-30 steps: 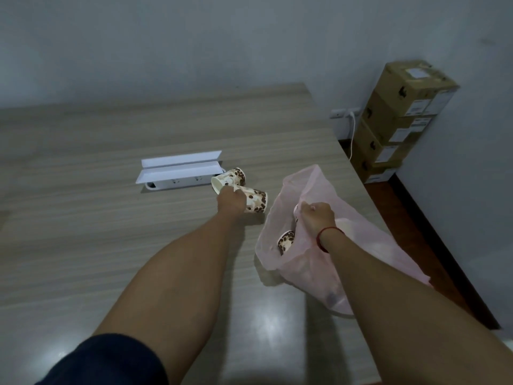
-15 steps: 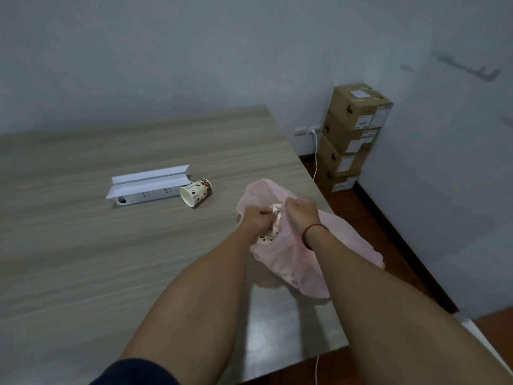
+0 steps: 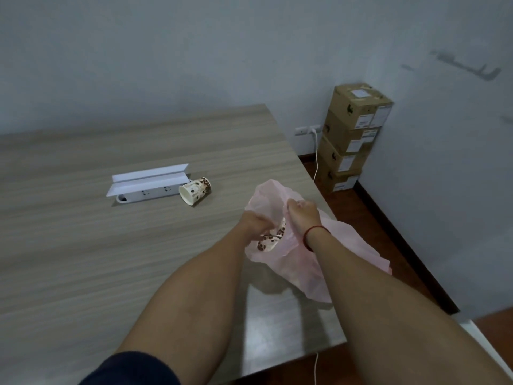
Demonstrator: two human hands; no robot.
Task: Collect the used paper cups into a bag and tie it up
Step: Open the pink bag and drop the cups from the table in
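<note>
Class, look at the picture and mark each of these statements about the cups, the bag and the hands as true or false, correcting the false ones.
1. One paper cup lies on its side on the table. True.
2. That cup lies beside the white power strip. True.
3. The bag is blue. False: it is pink.
4. The left hand is reaching for the cup on the table. False: it is at the bag's opening, putting in a spotted cup.
5. The right hand holds the bag. True.
6. The cardboard boxes stand on the table. False: they are stacked on the floor by the wall.
</note>
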